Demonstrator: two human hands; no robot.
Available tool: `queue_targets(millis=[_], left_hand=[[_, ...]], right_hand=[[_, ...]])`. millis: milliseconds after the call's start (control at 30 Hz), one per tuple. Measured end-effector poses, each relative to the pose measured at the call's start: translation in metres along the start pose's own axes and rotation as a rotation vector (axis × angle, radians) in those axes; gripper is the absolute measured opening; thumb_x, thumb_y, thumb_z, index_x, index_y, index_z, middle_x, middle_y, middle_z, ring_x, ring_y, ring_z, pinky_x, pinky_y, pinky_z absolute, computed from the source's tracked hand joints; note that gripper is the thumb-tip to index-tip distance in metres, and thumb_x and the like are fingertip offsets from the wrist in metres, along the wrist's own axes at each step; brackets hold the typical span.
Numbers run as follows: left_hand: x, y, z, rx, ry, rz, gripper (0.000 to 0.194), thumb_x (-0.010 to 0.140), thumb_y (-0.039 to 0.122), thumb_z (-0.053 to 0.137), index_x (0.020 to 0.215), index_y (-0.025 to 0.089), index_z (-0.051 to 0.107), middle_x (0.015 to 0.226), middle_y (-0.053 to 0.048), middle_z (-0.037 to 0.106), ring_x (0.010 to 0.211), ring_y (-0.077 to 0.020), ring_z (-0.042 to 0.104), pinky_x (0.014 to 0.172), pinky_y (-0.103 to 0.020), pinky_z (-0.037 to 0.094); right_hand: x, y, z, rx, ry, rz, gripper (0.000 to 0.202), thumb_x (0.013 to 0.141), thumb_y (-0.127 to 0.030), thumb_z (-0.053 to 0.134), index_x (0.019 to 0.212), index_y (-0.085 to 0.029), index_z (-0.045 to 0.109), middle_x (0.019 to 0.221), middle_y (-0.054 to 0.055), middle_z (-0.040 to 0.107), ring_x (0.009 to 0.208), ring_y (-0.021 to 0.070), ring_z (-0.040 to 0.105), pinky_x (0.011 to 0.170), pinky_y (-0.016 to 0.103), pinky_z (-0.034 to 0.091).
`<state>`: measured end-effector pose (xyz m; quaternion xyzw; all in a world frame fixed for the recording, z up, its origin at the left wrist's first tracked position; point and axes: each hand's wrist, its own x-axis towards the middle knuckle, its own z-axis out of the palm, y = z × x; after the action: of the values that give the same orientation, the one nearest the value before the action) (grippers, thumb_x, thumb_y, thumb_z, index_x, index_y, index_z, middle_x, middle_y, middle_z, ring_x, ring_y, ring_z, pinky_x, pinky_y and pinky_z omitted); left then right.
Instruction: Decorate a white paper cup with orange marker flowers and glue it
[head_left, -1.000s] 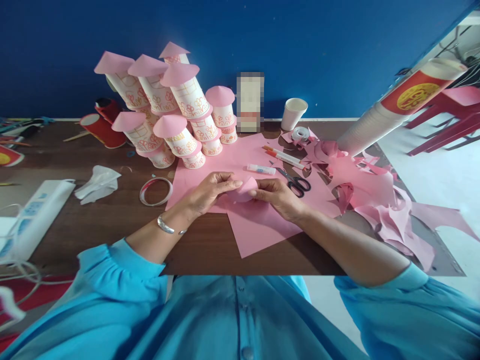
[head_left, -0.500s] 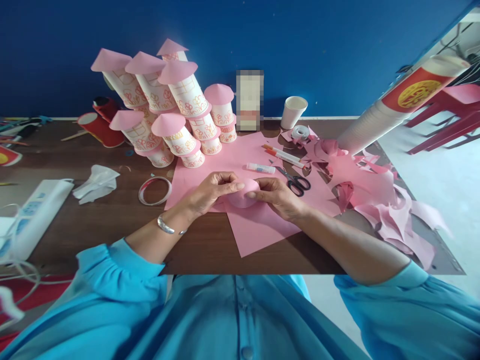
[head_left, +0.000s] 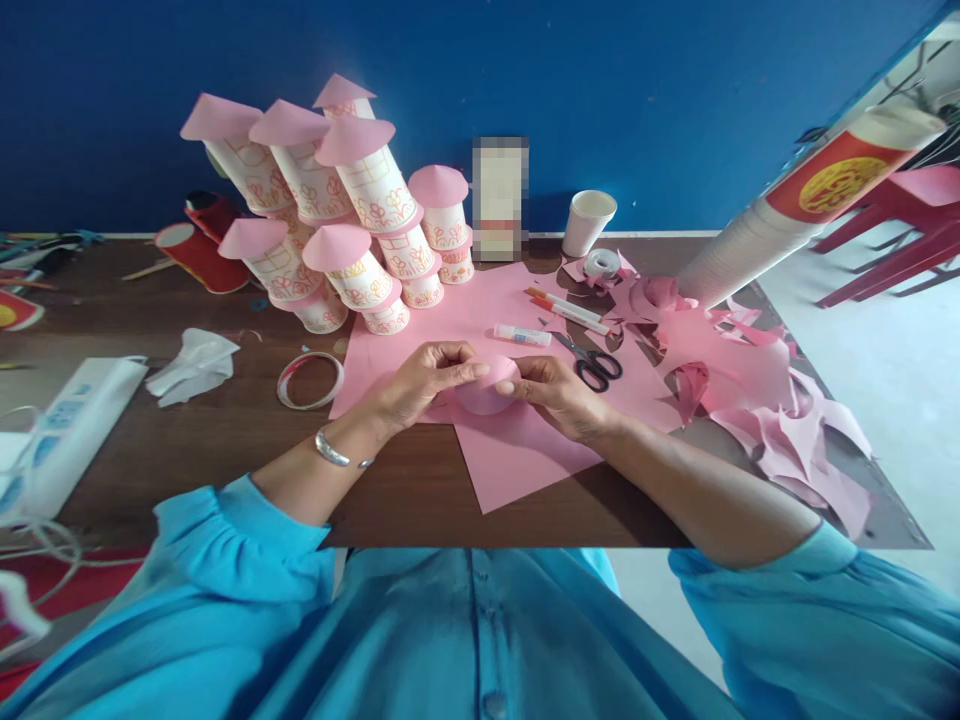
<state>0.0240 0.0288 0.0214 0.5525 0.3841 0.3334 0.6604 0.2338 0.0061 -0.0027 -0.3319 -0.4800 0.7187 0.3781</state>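
Head view, pink paper piece (head_left: 486, 396): curved and slightly domed, it sits between the two hands, above the pink sheets (head_left: 517, 455).
Left hand (head_left: 421, 388): at 9 o'clock of the piece; thumb and fingers closed, pinching its edge near 10 o'clock.
Right hand (head_left: 561, 396): at 3 o'clock; fingers bent and gripping the same piece, the thumb lying on its near face.
Bracelet (head_left: 331, 449): silver, on the left wrist.
Glue stick (head_left: 521, 336): at 1 o'clock of the piece, near it, lying on the pink paper.
Markers (head_left: 574, 312): between 1 and 2 o'clock, beyond the glue stick.
Scissors (head_left: 576, 352): at 2 o'clock, just beyond the right hand, handles towards the person.
Paper scraps (head_left: 739, 365): a loose heap at 3 o'clock.
Cup stack (head_left: 750, 250): tall, leaning across 2 o'clock.
White cup (head_left: 587, 228): at 1 o'clock, near the wall.
Towers (head_left: 375, 190): drawn-on cups under pink cone roofs, at 10 to 11 o'clock.
Tape roll (head_left: 306, 406): at 9 o'clock, well apart from the piece.
Desk (head_left: 405, 480): dark brown wood.
Room: blue wall (head_left: 675, 100) at 12 o'clock; red stool (head_left: 892, 220) at 2 o'clock on a pale floor (head_left: 862, 350).
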Motion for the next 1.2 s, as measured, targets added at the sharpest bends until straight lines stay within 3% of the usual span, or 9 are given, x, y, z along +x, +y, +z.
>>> queue_targets(millis=[167, 400, 700, 867, 1033, 1200], left_hand=[[0.001, -0.004, -0.002, 0.010, -0.022, -0.007, 0.039, 0.075, 0.045, 0.084, 0.067, 0.015, 0.061, 0.066, 0.004, 0.050, 0.064, -0.0088, 0.043, 0.063, -0.024, 0.034], [0.002, -0.006, -0.002, -0.030, -0.039, -0.017, 0.040, 0.074, 0.045, 0.085, 0.067, 0.014, 0.061, 0.071, 0.002, 0.053, 0.068, -0.0101, 0.048, 0.066, -0.024, 0.038], [0.001, -0.003, -0.004, -0.013, -0.064, -0.035, 0.040, 0.074, 0.045, 0.085, 0.066, 0.015, 0.061, 0.067, 0.004, 0.048, 0.065, -0.0092, 0.042, 0.061, -0.025, 0.031], [0.000, -0.004, -0.004, -0.040, -0.078, -0.041, 0.039, 0.075, 0.044, 0.085, 0.065, 0.015, 0.061, 0.067, 0.003, 0.050, 0.064, -0.0094, 0.043, 0.062, -0.025, 0.033], [0.001, -0.003, -0.004, -0.092, -0.057, -0.062, 0.038, 0.073, 0.043, 0.086, 0.066, 0.014, 0.062, 0.070, 0.003, 0.053, 0.067, -0.0100, 0.047, 0.066, -0.025, 0.037], [0.001, -0.005, -0.006, -0.063, -0.074, -0.045, 0.038, 0.076, 0.044, 0.084, 0.066, 0.014, 0.062, 0.072, 0.002, 0.055, 0.069, -0.0106, 0.049, 0.067, -0.025, 0.038]], right_hand=[[0.002, 0.004, -0.002, -0.025, 0.024, 0.042, 0.032, 0.073, -0.042, 0.092, 0.089, -0.017, 0.079, 0.080, 0.001, 0.074, 0.077, 0.0157, 0.064, 0.077, 0.029, 0.050], [0.002, 0.000, 0.001, 0.009, 0.000, 0.035, 0.034, 0.069, -0.043, 0.093, 0.085, -0.017, 0.079, 0.077, 0.000, 0.073, 0.079, 0.0157, 0.063, 0.078, 0.029, 0.050], [0.002, -0.010, 0.002, 0.005, 0.188, -0.053, 0.040, 0.066, -0.053, 0.093, 0.068, -0.019, 0.072, 0.069, -0.003, 0.060, 0.066, 0.0097, 0.045, 0.064, 0.026, 0.037], [0.002, -0.009, 0.000, 0.019, 0.183, -0.058, 0.039, 0.070, -0.052, 0.091, 0.067, -0.019, 0.072, 0.070, -0.002, 0.061, 0.068, 0.0107, 0.049, 0.066, 0.027, 0.042], [0.003, -0.005, 0.000, 0.100, 0.208, -0.034, 0.046, 0.072, -0.062, 0.087, 0.078, -0.018, 0.075, 0.074, 0.001, 0.068, 0.073, 0.0139, 0.060, 0.070, 0.028, 0.049], [0.003, -0.006, 0.000, -0.030, 0.212, -0.092, 0.044, 0.070, -0.057, 0.090, 0.067, -0.018, 0.071, 0.068, -0.002, 0.062, 0.065, 0.0103, 0.052, 0.067, 0.027, 0.045]])
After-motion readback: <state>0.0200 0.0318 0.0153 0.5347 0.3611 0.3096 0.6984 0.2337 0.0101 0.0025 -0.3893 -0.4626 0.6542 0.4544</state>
